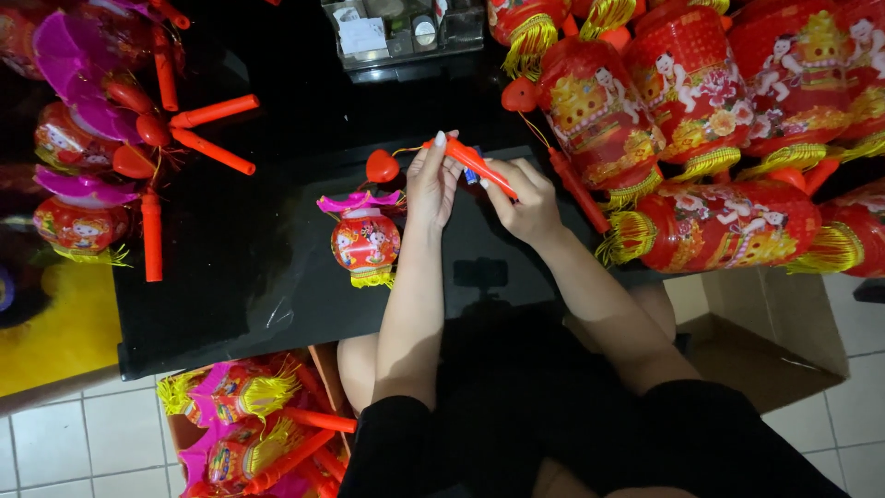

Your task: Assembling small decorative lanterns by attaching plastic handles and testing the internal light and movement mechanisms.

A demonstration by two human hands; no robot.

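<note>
Both my hands hold a red plastic stick handle (472, 162) over a black table (230, 277). My left hand (431, 184) pinches its upper end; my right hand (527, 201) grips its lower end. A thin yellow cord runs from the stick's tip to a red heart-shaped piece (382, 167). Below the heart lies a small round lantern (365, 239), red and pink with cartoon figures and a yellow fringe, just left of my left wrist.
Big red lanterns with yellow tassels (701, 148) crowd the table's right side. More pink and red lanterns with red sticks (111, 138) lie at the left. A clear box (406, 32) stands at the back. A cardboard box of lanterns (253, 424) sits on the tiled floor.
</note>
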